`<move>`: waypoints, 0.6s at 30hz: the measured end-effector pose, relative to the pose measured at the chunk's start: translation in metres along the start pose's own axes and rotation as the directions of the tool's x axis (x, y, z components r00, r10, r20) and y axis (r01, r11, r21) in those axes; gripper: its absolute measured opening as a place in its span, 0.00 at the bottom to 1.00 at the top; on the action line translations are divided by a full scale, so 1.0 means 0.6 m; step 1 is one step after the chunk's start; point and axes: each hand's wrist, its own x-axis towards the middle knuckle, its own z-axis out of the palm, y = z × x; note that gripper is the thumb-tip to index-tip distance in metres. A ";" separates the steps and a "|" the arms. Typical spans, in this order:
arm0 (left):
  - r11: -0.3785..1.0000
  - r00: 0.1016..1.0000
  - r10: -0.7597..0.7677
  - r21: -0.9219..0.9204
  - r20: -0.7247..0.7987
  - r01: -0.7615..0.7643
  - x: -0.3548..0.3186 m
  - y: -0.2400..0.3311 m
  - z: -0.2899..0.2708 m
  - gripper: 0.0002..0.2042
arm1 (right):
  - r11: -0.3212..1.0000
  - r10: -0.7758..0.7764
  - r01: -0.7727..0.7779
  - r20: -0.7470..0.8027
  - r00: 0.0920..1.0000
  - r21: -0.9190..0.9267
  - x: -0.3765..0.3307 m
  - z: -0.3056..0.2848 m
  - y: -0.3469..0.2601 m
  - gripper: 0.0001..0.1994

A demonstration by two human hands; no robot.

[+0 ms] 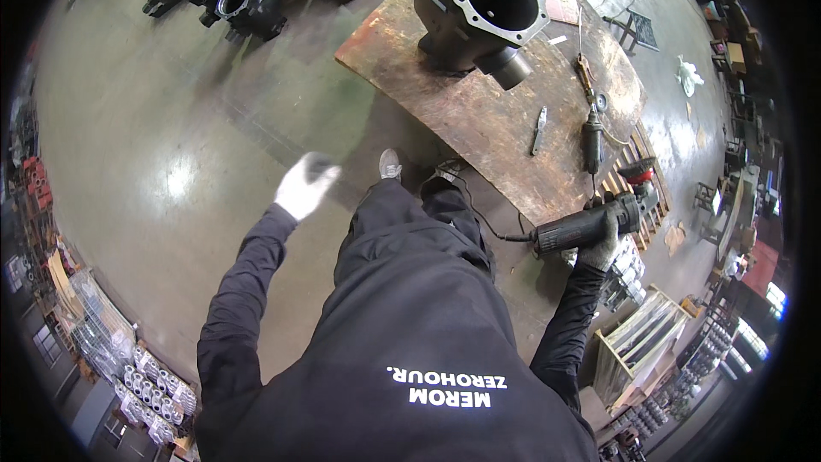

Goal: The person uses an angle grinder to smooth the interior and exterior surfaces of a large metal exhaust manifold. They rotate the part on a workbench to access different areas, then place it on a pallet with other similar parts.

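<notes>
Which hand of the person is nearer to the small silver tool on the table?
The right hand. It holds a black grinder near the table, below the silver tool in the picture. The left hand is over the floor, far to the tool's left.

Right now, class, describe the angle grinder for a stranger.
Start at the large brown worktable. By its near corner, the gloved right hand holds the black, corded angle grinder. Unlike the slimmer black tool lying on the tabletop, it is held and shows red at one end.
</notes>
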 end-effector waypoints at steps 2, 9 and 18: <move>0.992 0.988 0.123 -0.007 0.090 -0.123 0.012 0.067 0.055 0.24 | 0.998 -0.024 0.022 -0.026 0.999 -0.066 0.005 0.027 -0.011 0.28; 0.906 0.770 0.415 -0.299 0.484 -0.300 0.056 0.315 0.272 0.45 | 0.838 -0.218 0.225 0.074 0.973 -0.497 0.048 0.177 -0.040 0.50; 0.940 0.959 0.118 -0.341 0.259 -0.023 0.041 0.461 0.423 0.39 | 0.763 -0.193 0.325 0.283 0.939 -0.558 0.118 0.286 -0.056 0.49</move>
